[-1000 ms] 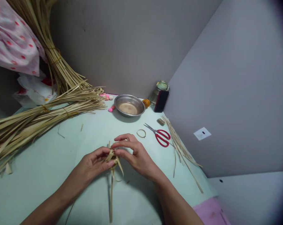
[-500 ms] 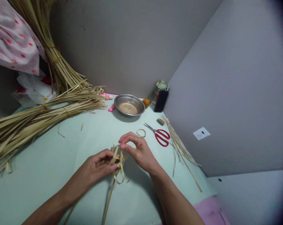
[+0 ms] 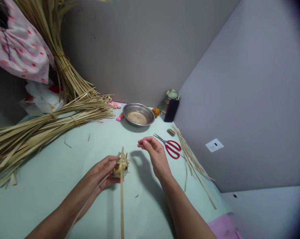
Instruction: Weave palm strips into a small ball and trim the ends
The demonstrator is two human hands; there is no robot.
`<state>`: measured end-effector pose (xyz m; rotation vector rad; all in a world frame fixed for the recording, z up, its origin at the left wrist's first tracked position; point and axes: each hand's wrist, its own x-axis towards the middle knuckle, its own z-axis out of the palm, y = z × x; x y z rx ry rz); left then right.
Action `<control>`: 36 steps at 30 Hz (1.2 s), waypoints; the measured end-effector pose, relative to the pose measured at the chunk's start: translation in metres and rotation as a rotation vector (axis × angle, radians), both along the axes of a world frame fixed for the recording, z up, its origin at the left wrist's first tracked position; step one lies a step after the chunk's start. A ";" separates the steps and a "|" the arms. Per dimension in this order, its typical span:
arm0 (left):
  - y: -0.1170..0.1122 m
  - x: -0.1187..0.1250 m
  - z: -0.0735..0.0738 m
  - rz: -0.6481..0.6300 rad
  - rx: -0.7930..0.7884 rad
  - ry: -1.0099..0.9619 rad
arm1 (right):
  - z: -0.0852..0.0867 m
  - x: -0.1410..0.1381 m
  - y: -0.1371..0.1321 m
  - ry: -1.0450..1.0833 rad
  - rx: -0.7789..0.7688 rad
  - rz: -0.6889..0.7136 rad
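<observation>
A small woven ball of pale plant strips is gripped in my left hand, the fingers wrapped round its left side. One long strip hangs from it toward the near edge, and a thinner one trails along my left forearm. Up and to the right, apart from the ball, is my right hand, with thumb and fingers drawn together. Whatever its fingertips hold, if anything, cannot be made out. Red-handled scissors lie just right of my right hand, blades partly open.
Bundles of dry strips cover the table's left side. Toward the back are a metal bowl of water, pink and white balls, a glass jar and a phone. Loose strips lie along the right wall.
My right hand has pulled away from the woven ball, up and right, over where the small strip ring lay; that ring is now out of sight. The ball has turned in my left hand.
</observation>
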<state>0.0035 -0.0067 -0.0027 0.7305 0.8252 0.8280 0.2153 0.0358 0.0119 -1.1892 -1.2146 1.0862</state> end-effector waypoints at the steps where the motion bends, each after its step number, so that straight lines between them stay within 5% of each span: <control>1: 0.001 -0.001 0.000 0.042 -0.002 -0.006 | 0.001 -0.002 -0.002 0.005 -0.014 0.037; 8: 0.004 0.002 0.000 0.079 -0.010 0.031 | 0.002 -0.028 -0.022 0.009 -0.174 0.386; 17: 0.005 -0.008 -0.010 0.152 0.085 0.138 | -0.011 -0.025 -0.011 0.395 -0.404 0.261; 23: 0.007 0.000 -0.021 0.212 0.289 0.369 | -0.019 -0.032 -0.017 0.560 -0.543 0.359; 27: 0.006 0.000 -0.019 0.294 0.365 0.420 | -0.023 -0.039 -0.023 0.542 -0.592 0.502; 31: 0.008 -0.005 -0.012 0.212 0.311 0.323 | -0.019 -0.039 -0.026 0.426 -0.558 0.636; 36: 0.013 -0.012 -0.013 0.244 0.212 0.216 | -0.007 -0.033 -0.024 0.019 -0.296 0.495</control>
